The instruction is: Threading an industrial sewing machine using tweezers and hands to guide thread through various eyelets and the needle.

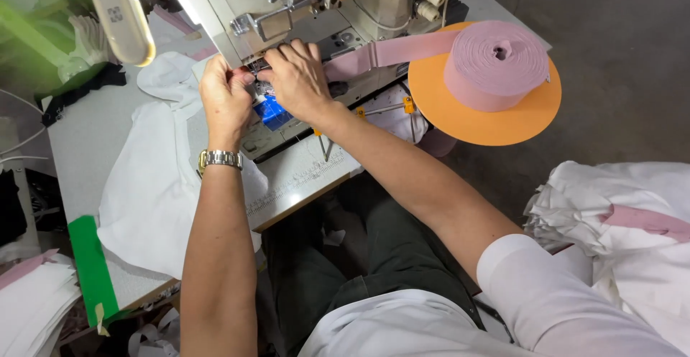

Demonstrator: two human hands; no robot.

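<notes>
Both hands work at the needle of the sewing machine (309, 12): left hand (226, 98) pinches white cloth (154, 184), right hand (298, 80) lies with fingers spread flat. Pink tape (392, 52) from the roll (496, 62) at 2 o'clock is fed in; a finished-looking pile (618, 206) lies at 4 o'clock.

Both hands sit tight under the sewing machine (316, 5), which walls off twelve o'clock. At two o'clock the pink tape roll (496, 62) on its orange disc (503, 123) blocks the way. White cloth (151, 192) covers the bench (83, 141) at eight o'clock; bare bench lies open at nine.
</notes>
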